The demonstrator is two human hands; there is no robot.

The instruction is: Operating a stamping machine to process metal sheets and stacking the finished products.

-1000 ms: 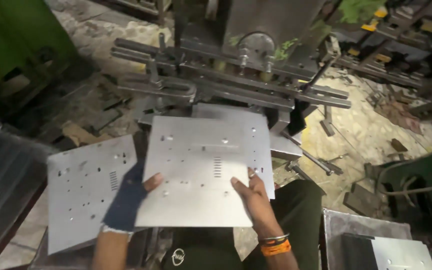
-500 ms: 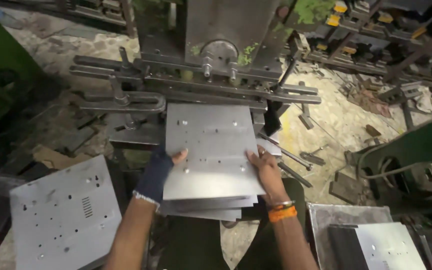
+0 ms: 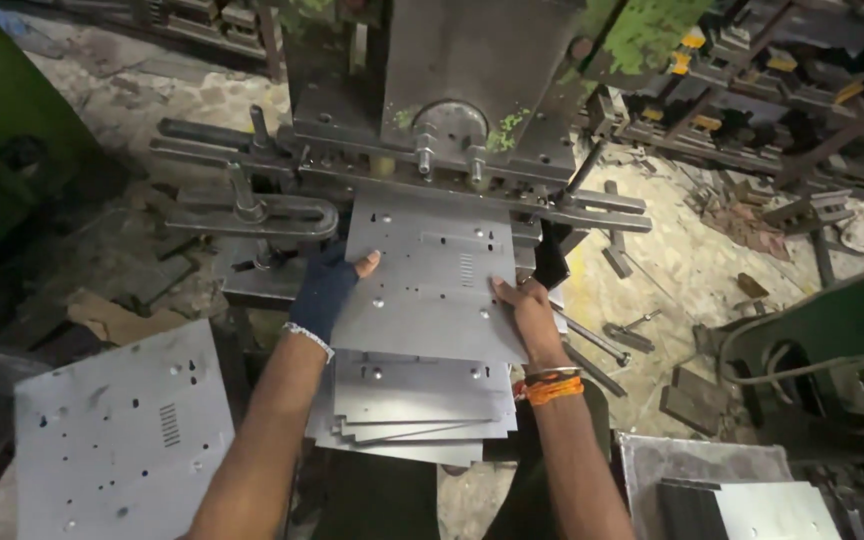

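Our left hand [image 3: 330, 290], in a dark fingerless glove, grips the left edge of a punched metal sheet [image 3: 430, 290], thumb on top and fingers curled underneath; our right hand [image 3: 529, 312], bare with an orange band at the wrist, clamps the right edge the same way. Between them the sheet lies flat, its far end pushed under the head of the press machine [image 3: 462, 90] and its near end overhanging a stack of similar sheets [image 3: 414, 410] in front of us. We judge the step in hand to be feeding the sheet into the die; the next move seems to call for squaring its far edge against the stops, with fingers kept clear of the tool. Its long axis runs away from us toward the press, the slotted vent end leading. A finished panel [image 3: 117, 430] lies well apart, lower left.
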